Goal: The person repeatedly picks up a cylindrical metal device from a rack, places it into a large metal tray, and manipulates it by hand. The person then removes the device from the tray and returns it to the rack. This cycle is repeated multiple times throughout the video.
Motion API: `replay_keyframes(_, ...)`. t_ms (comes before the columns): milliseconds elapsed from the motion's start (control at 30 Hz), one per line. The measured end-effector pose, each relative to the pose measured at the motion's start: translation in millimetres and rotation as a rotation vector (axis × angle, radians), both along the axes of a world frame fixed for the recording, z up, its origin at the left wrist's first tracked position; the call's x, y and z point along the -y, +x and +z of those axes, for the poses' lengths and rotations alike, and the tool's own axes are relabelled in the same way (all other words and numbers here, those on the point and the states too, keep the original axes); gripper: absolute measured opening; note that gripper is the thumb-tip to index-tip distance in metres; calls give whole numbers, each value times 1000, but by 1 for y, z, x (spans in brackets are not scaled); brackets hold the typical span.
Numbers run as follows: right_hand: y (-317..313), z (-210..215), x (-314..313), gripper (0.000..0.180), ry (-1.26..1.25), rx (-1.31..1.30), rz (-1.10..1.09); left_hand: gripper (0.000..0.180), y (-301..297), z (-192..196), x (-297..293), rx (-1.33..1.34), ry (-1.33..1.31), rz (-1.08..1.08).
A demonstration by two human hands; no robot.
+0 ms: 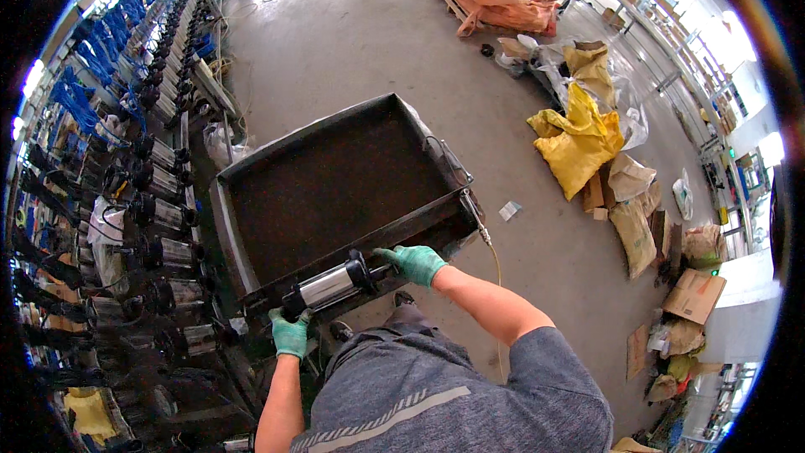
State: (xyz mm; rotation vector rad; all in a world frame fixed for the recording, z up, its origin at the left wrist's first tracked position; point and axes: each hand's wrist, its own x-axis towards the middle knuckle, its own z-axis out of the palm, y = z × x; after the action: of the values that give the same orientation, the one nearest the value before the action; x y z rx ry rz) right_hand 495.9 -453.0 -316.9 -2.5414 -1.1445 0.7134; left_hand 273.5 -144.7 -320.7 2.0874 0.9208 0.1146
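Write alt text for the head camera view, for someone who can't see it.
A person's green-gloved left hand and right hand hold a steel-bodied pump by its ends at the near rim of a dark metal tray. Rows of similar pumps line the left; yellow sacks lie on the concrete floor.

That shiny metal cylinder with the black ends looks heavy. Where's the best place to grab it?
Probably by its two black end caps, one hand on each, as here: the left hand grips one end and the right hand the other. The pump lies lengthwise along the near rim of the tray, so coming from the near side reaches both ends; the smooth steel middle looks slippery.
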Motion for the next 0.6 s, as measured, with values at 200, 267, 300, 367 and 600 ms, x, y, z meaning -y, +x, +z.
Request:
replay_keyframes(200, 26, -23, -9, 69, 113, -367, 69, 70, -4, -16, -9, 59, -56, -26)
replay_keyframes(267, 32, -34, -5, 70, 229, -479, 88, 69, -2, -15, -8, 53, -66, -35)
replay_keyframes(300, 34, -33, -7, 70, 211, -509, 85, 68, -3, -18, -11, 55, -58, -36)
replay_keyframes(367, 37, -30, -11, 71, 177, -569, 74, 67, -4, -23, -13, 65, -28, -33)
replay_keyframes(600, 17, -6, 15, 67, 191, -171, -157, 67, 2, -10, -9, 31, -102, -18)
